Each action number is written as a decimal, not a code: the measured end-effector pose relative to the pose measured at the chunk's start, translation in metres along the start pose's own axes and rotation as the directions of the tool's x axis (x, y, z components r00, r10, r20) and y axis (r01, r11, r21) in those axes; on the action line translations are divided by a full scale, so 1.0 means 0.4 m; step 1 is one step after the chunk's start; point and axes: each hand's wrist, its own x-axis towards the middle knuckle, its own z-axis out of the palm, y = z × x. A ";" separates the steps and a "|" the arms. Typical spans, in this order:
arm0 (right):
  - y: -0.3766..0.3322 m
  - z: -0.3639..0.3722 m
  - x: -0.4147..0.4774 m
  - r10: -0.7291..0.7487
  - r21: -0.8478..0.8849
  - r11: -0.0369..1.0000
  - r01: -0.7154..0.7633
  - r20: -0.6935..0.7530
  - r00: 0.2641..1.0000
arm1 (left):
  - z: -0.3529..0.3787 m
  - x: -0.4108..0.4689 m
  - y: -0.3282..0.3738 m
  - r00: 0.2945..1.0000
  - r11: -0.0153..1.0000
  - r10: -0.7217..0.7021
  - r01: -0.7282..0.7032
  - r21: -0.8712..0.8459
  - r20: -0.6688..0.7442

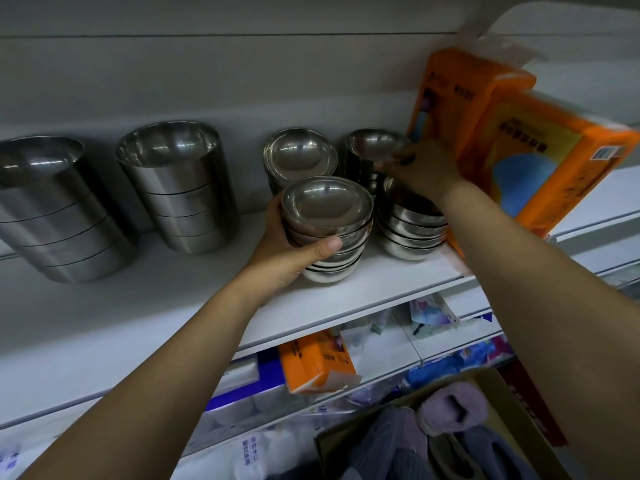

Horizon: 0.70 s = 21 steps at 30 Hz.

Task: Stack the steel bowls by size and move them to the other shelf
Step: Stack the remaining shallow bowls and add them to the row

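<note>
Several stacks of steel bowls stand on a white shelf point(194, 292). My left hand point(291, 244) grips the front stack of small bowls point(327, 216), thumb across its side. My right hand point(420, 168) reaches over the front right stack point(412, 230) to the rim of the back right stack point(372, 147); whether its fingers hold that rim is unclear. Another small stack point(299, 155) stands behind the one I grip. Two tall stacks of straight-walled bowls are further left, one in the middle point(176, 188) and one at the far left point(52, 209).
Two orange tissue packs point(540, 150) lean at the right end of the shelf, close to my right wrist. Lower shelves hold another orange pack point(317, 365) and white packages. A cardboard box with slippers point(450, 410) sits at the bottom right.
</note>
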 end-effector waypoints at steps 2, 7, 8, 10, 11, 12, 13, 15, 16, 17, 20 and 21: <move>-0.020 0.002 -0.028 -0.021 0.008 1.000 0.022 -0.077 0.997 | -0.002 0.002 -0.003 1.000 1.000 0.003 -0.003 -0.007 -0.004; -0.097 0.063 -0.222 0.056 0.454 0.873 0.179 -0.457 0.888 | -0.001 -0.003 -0.005 1.000 1.000 0.011 -0.011 -0.012 -0.009; -0.114 0.086 -0.268 0.105 0.558 0.815 0.156 -0.408 0.907 | 0.001 -0.004 -0.002 1.000 1.000 0.016 -0.016 -0.012 -0.008; -0.128 0.139 -0.330 0.153 0.675 0.732 0.090 -0.291 0.944 | 0.003 -0.006 0.001 1.000 1.000 0.026 -0.026 -0.014 -0.006; -0.128 0.166 -0.346 0.157 0.714 0.698 0.058 -0.231 0.960 | 0.004 -0.007 0.002 1.000 1.000 0.025 -0.025 -0.010 -0.002; -0.130 0.188 -0.352 0.154 0.748 0.664 0.025 -0.169 0.974 | 0.006 -0.008 0.004 1.000 1.000 0.027 -0.027 -0.009 0.004; -0.134 0.209 -0.352 0.144 0.771 0.637 0.003 -0.123 0.982 | 0.007 -0.009 0.004 1.000 1.000 0.029 -0.029 -0.011 0.006; -0.139 0.241 -0.347 0.150 0.793 0.609 -0.012 -0.101 0.984 | 0.010 -0.011 0.005 1.000 1.000 0.022 -0.022 -0.016 0.005; -0.139 0.251 -0.343 0.161 0.800 0.600 -0.008 -0.111 0.981 | 0.012 -0.012 0.005 1.000 1.000 0.018 -0.018 -0.015 0.004; -0.136 0.258 -0.337 0.176 0.809 0.587 -0.009 -0.116 0.978 | 0.013 -0.013 0.005 1.000 1.000 0.015 -0.015 -0.014 0.004; -0.138 0.262 -0.327 0.198 0.850 0.526 -0.012 -0.109 0.974 | 0.019 -0.018 -0.003 1.000 1.000 -0.002 0.002 -0.014 -0.020; -0.137 0.265 -0.325 0.207 0.850 0.526 -0.009 -0.117 0.971 | 0.022 -0.020 -0.006 0.999 1.000 -0.007 0.006 -0.009 -0.031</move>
